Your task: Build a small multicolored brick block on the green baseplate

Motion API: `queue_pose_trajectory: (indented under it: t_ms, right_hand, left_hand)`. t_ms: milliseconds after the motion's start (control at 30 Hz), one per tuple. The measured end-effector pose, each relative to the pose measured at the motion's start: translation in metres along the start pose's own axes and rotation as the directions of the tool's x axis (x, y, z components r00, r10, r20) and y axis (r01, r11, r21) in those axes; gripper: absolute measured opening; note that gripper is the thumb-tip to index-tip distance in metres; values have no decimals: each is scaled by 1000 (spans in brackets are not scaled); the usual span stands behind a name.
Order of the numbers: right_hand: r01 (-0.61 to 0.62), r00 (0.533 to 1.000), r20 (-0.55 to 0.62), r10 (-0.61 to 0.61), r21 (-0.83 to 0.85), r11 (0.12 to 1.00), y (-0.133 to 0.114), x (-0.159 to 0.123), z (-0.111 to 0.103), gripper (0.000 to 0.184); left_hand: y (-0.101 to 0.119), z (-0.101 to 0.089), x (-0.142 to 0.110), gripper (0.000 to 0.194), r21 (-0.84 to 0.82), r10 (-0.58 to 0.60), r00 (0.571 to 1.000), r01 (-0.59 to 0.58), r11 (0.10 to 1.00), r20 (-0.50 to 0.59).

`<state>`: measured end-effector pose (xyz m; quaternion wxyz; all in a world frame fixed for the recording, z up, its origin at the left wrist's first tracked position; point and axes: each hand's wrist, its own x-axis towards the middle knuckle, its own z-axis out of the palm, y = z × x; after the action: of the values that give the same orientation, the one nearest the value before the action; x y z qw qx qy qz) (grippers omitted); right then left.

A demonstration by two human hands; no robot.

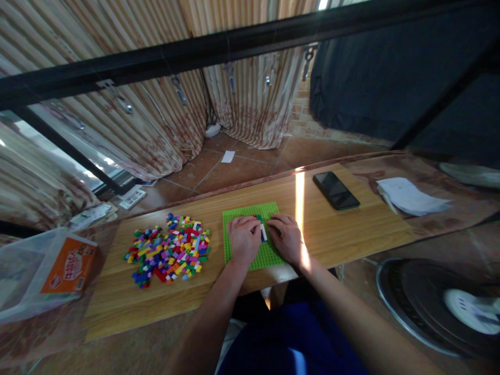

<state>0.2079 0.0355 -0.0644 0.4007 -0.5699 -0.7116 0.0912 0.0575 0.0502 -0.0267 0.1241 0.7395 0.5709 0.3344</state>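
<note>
A green studded baseplate (230, 213) lies on the wooden board, and both hands are over it. Small building bricks are fixed or resting at its middle: a white brick (263, 233), with darker blue and green ones beside it, partly covered by fingers. My left hand (245, 238) is closed at the left edge of these bricks; its fingertips hide whatever is pinched there. From the right, my right hand (287, 238) rests on the plate with loosely bent fingers apart, tips close beside the white brick. Left of the plate spreads a pile of loose coloured bricks (175, 250).
A black phone (336, 190) and white papers (412, 195) lie to the right. At far left stands a clear plastic box (35, 271) with an orange label. A dark metal bar (211, 49) with hanging clips crosses beyond the board (351, 229). A round dark object (429, 302) is at lower right.
</note>
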Motion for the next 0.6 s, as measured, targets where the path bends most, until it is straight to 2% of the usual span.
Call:
queue_pose_trajectory:
  t_ms: [133, 600]
  right_hand:
    - [-7, 1000, -4, 7, 0, 1000, 0, 0, 0, 22]
    - [2, 1000, -3, -2, -6, 1000, 1, 0, 1, 22]
  left_hand:
    - [1, 0, -1, 16, -16, -25, 1000, 25, 1000, -1]
    - [0, 2, -5, 14, -4, 17, 999, -17, 1000, -31]
